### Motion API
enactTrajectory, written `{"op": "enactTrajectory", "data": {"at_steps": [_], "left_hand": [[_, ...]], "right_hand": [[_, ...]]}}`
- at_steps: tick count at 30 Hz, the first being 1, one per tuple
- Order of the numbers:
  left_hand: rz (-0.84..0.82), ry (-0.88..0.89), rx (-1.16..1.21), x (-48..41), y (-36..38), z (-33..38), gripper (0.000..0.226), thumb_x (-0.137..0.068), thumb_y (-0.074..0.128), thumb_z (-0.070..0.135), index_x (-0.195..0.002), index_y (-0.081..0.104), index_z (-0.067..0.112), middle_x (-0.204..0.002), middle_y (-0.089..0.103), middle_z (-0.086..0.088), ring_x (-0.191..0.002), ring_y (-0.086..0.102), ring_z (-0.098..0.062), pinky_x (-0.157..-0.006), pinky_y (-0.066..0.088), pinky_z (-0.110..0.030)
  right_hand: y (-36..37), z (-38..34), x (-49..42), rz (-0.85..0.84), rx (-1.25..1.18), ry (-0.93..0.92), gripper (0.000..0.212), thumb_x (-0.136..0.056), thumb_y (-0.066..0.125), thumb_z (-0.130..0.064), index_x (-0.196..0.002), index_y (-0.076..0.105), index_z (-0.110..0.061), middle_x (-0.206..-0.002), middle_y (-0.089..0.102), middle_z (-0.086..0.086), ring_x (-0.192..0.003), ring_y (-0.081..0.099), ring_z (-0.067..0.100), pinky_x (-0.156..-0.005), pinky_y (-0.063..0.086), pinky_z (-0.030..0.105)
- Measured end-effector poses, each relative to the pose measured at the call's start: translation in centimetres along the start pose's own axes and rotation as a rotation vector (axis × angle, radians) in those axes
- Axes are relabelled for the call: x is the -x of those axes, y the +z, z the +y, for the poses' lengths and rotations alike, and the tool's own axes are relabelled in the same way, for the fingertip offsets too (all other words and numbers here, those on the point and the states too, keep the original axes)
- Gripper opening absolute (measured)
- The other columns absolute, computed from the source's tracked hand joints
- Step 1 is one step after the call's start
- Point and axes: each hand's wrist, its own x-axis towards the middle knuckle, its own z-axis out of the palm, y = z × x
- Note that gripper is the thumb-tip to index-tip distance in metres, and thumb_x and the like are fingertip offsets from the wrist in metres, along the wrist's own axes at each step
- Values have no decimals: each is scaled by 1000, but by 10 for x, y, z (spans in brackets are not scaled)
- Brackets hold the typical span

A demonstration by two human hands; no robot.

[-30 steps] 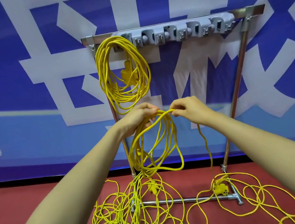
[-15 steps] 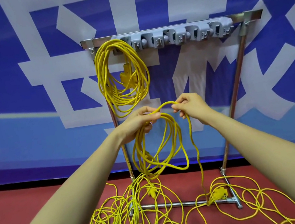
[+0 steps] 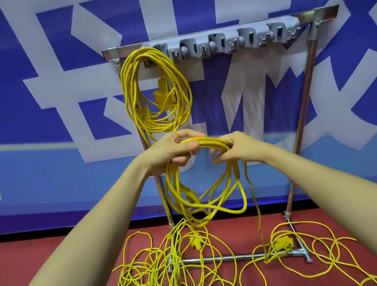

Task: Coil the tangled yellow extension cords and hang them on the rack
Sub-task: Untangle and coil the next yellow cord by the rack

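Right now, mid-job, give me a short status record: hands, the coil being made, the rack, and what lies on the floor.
Left hand: grips the top of the coil
Right hand: grips the same coil, beside the left
Coil: loops hang below both hands; one strand trails to the floor
Rack: one finished coil hangs at its left end; other hooks bare
Floor: loose tangled cord around the rack's base
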Motion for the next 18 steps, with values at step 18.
{"op": "enactTrajectory", "data": {"at_steps": [18], "left_hand": [[242,91,-31,-9,-11,-8,28,-101,47,19,-120,63,7,-69,53,-1,-44,30,-4,-42,24,-13]], "right_hand": [[-12,41,26,174,-36,89,17,-86,67,-29,-91,62,-14,-77,58,-6,-52,45,8,-51,41,22]]}}
